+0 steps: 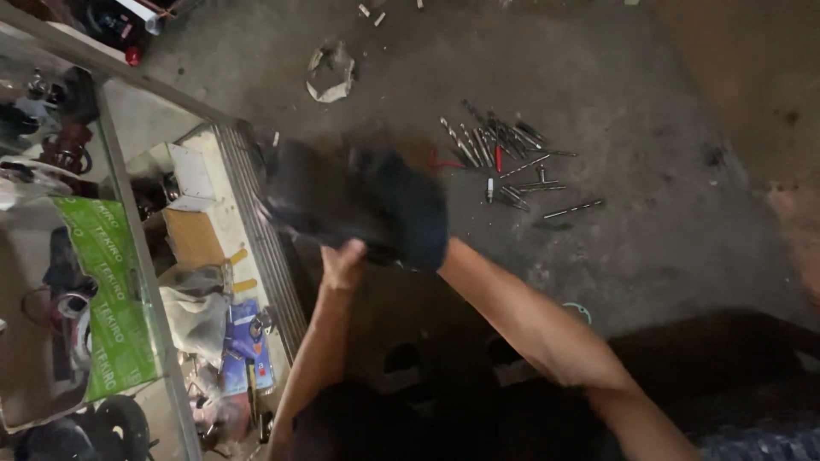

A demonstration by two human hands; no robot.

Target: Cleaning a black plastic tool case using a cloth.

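The left hand (342, 260) is closed on the bottom edge of a big dark bag (354, 205), held up over the floor. The right hand is hidden behind it, so I cannot tell its grip. If the bag slips, it might fall on the drill bits (504, 162) close by.

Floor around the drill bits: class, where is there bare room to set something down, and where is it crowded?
Bare concrete floor lies right of and below the drill bits, and between them and the torn scrap. Crowded: the glass cabinet at left, packed with tools. Both hands grip a dark bag mid-frame.
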